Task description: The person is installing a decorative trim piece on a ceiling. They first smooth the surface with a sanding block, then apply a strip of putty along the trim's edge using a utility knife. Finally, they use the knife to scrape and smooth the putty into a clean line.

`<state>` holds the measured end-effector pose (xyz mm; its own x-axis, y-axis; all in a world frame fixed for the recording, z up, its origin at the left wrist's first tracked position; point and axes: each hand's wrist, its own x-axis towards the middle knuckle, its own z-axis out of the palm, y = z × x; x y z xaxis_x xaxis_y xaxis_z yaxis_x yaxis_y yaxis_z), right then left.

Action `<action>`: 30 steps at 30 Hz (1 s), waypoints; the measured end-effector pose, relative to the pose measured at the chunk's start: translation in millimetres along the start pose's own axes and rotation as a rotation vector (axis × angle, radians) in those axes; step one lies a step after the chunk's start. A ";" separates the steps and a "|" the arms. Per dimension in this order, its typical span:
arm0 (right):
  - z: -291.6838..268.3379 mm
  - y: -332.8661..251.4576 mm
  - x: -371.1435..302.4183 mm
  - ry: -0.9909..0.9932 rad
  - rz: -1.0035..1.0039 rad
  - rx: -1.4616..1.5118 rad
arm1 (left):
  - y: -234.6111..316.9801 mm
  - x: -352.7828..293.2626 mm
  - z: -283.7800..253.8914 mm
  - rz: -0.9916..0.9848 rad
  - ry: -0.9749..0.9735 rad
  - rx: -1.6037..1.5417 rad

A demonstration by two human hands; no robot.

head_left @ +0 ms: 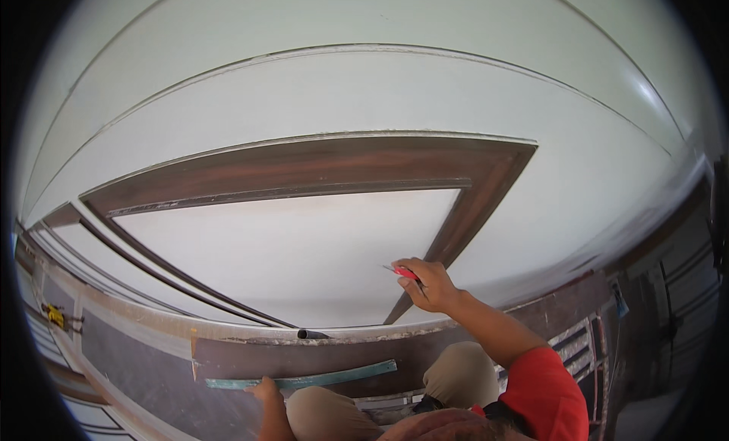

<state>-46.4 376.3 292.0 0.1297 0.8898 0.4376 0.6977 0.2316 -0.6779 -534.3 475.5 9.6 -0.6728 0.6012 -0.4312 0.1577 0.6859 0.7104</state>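
"Over the white panel [296, 244], beside the right-hand leg of its brown border [304, 165], what has the right hand [430, 284] got?"

"A red-handled tool [406, 273], clenched. The handle sits between thumb and fingers, and a thin tip pokes out past them, leftward."

"Is that tip touching the panel?"

"Can't tell from where I stand."

"And the left hand [266, 390]?"

"Down low, by the left knee [323, 411], touching the lower edge of a long teal strip [338, 376]. Whether it's grasping it, I can't tell."

"How does the strip lie to that hand?"

"Mostly to its right, along a dark board [296, 356]; a shorter end shows to its left."
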 end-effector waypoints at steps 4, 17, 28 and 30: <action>7.8 -12.6 19.3 0.051 -0.014 0.008 | -31.6 22.8 -8.6 -0.015 0.004 0.262; 23.8 -34.0 15.3 -0.013 0.156 -0.026 | -72.8 9.1 -1.7 0.150 -0.029 0.573; 0.7 -36.7 3.4 -0.149 0.125 -0.290 | -100.1 0.9 -21.6 0.194 -0.063 0.645; 0.1 -40.0 -1.0 -0.112 0.125 -0.223 | -102.0 7.6 -22.5 0.132 -0.045 0.537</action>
<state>-74.5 366.2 318.6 0.1543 0.9470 0.2819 0.8205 0.0361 -0.5704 -571.7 400.9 -53.7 -0.5926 0.7049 -0.3899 0.5926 0.7093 0.3817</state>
